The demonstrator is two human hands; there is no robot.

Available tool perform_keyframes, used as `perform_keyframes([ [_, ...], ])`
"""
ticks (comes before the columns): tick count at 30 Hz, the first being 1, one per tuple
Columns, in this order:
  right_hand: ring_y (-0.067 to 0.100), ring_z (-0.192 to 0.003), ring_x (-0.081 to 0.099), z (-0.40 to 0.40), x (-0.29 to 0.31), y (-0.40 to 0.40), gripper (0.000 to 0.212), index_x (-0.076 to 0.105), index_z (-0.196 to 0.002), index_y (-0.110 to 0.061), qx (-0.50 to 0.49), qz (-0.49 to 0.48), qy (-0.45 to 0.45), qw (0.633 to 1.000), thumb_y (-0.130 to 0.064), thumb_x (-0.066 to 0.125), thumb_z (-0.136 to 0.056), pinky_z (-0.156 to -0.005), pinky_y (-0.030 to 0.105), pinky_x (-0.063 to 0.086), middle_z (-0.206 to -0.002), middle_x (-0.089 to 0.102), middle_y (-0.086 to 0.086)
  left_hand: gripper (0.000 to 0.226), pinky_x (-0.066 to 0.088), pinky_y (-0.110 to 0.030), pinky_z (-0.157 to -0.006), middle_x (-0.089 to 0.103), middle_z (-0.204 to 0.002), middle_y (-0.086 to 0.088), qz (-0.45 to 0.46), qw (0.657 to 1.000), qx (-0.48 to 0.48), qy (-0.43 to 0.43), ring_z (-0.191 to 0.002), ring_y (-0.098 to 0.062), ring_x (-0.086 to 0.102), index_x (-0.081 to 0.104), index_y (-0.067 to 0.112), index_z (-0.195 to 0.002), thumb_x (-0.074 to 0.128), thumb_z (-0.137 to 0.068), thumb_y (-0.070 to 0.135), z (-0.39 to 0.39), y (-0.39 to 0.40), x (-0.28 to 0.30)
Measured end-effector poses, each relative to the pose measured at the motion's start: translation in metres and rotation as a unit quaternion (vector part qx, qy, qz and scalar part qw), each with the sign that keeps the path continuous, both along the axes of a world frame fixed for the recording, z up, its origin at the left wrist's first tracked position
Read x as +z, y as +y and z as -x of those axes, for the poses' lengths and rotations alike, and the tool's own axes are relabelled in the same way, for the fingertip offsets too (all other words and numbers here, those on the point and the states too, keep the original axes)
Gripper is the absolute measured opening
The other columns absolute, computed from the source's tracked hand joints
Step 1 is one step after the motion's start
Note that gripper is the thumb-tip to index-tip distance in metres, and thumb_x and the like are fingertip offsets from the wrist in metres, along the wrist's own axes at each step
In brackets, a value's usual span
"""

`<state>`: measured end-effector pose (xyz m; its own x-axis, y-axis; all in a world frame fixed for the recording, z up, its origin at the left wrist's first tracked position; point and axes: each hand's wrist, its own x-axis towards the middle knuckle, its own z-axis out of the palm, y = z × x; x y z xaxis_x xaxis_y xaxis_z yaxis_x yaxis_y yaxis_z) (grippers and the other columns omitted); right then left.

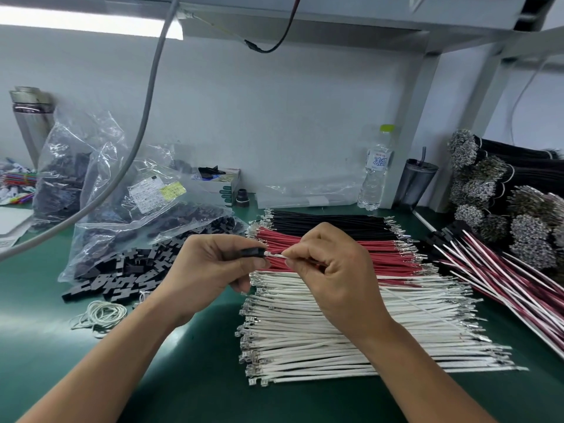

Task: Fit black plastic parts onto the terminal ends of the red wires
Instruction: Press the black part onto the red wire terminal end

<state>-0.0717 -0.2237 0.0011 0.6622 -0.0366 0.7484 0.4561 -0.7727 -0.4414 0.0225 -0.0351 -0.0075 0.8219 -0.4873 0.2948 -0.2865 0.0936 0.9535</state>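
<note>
My left hand (210,270) pinches a small black plastic part (252,252) between thumb and fingers. My right hand (332,270) pinches a white wire (276,255) near its metal terminal, whose tip touches the part's right side. The wire runs back under my right palm and out to the lower right. Behind the hands lies a row of red wires (384,257) with metal terminals at both ends. Loose black plastic parts (131,270) are heaped to the left, spilling from a clear bag.
Black wires (329,222) lie behind the red row and white wires (320,340) in front, on a green mat (189,361). Finished harnesses (503,279) and bundles are at the right. Bags of parts (91,184), rubber bands (100,314), a water bottle (375,175) and a cup (416,181) stand around.
</note>
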Motion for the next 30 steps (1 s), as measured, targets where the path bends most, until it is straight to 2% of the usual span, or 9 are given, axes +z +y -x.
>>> perform_keyframes([
  [7,0.009,-0.073,0.058,-0.001,-0.002,0.007,0.005,0.079,-0.090,-0.015,-0.028,0.040,-0.001,0.999,-0.013,0.078,-0.086,-0.060,0.031,0.051,-0.082,0.058,-0.009,0.025,0.057,-0.024,-0.056,0.077,-0.079,-0.017,-0.027,0.999,-0.024,-0.017,-0.051,-0.017,0.063,0.083,0.010,-0.096,0.082,-0.071,0.008,0.002,0.001,0.000],
  [11,0.010,-0.077,0.061,-0.004,-0.002,0.004,0.009,0.080,-0.090,-0.016,0.020,-0.038,0.075,0.996,-0.009,0.078,-0.085,-0.067,0.025,0.052,-0.082,0.059,-0.011,0.022,0.057,-0.023,-0.057,0.078,-0.076,-0.011,-0.077,0.995,-0.035,-0.055,-0.053,-0.013,0.062,0.084,0.023,-0.094,0.083,-0.072,0.018,-0.001,0.004,0.000],
  [13,0.008,-0.076,0.059,-0.004,-0.003,0.006,0.008,0.080,-0.091,-0.014,0.016,0.014,0.057,0.998,-0.008,0.077,-0.086,-0.066,0.026,0.051,-0.081,0.057,-0.011,0.020,0.055,-0.024,-0.055,0.077,-0.075,-0.012,-0.109,0.990,-0.044,-0.076,-0.053,-0.013,0.059,0.085,0.027,-0.092,0.084,-0.074,0.020,-0.003,0.004,-0.001],
  [16,0.013,-0.074,0.054,-0.001,-0.004,0.016,0.008,0.077,-0.092,-0.008,-0.014,0.157,0.003,0.987,-0.002,0.075,-0.087,-0.060,0.034,0.050,-0.082,0.056,-0.003,0.021,0.051,-0.023,-0.052,0.072,-0.069,-0.012,-0.148,0.979,-0.038,-0.132,-0.050,-0.010,0.055,0.084,0.033,-0.088,0.085,-0.079,0.014,-0.003,0.001,-0.005],
  [17,0.013,-0.075,0.054,-0.001,-0.005,0.015,0.007,0.077,-0.092,-0.008,-0.014,0.168,0.000,0.986,-0.003,0.075,-0.087,-0.060,0.034,0.050,-0.083,0.057,-0.001,0.020,0.050,-0.023,-0.051,0.072,-0.069,-0.011,-0.150,0.978,-0.029,-0.139,-0.049,-0.009,0.055,0.084,0.035,-0.087,0.085,-0.078,0.016,-0.003,0.000,-0.006],
  [19,0.010,-0.077,0.056,-0.001,-0.004,0.008,0.006,0.077,-0.095,-0.012,-0.002,0.122,0.024,0.992,-0.012,0.074,-0.090,-0.066,0.029,0.051,-0.087,0.058,-0.005,0.016,0.050,-0.023,-0.050,0.073,-0.069,-0.010,-0.129,0.984,-0.023,-0.117,-0.049,-0.009,0.056,0.084,0.034,-0.087,0.083,-0.076,0.023,-0.002,0.000,-0.005],
  [22,0.006,-0.078,0.056,0.000,-0.003,0.000,0.007,0.075,-0.094,-0.018,-0.017,0.096,0.056,0.994,-0.024,0.071,-0.093,-0.069,0.028,0.051,-0.088,0.057,-0.010,0.014,0.051,-0.021,-0.050,0.076,-0.070,-0.008,-0.100,0.992,-0.029,-0.075,-0.051,-0.008,0.059,0.084,0.029,-0.088,0.083,-0.077,0.021,-0.002,0.001,-0.003],
  [26,0.010,-0.077,0.054,-0.004,-0.005,0.008,0.007,0.072,-0.087,-0.014,-0.039,0.130,0.018,0.991,-0.019,0.072,-0.092,-0.068,0.031,0.050,-0.084,0.059,-0.006,0.015,0.052,-0.026,-0.051,0.077,-0.074,-0.010,-0.111,0.990,-0.034,-0.080,-0.051,-0.015,0.058,0.084,0.029,-0.090,0.081,-0.075,0.026,-0.002,0.004,-0.002],
  [30,0.014,-0.076,0.051,-0.005,-0.010,0.009,0.009,0.069,-0.083,-0.010,-0.043,0.182,-0.008,0.982,-0.012,0.071,-0.091,-0.064,0.036,0.048,-0.083,0.058,-0.002,0.014,0.055,-0.025,-0.053,0.077,-0.073,-0.007,-0.120,0.986,-0.048,-0.108,-0.048,-0.011,0.059,0.084,0.031,-0.088,0.080,-0.075,0.026,0.003,0.003,-0.001],
])
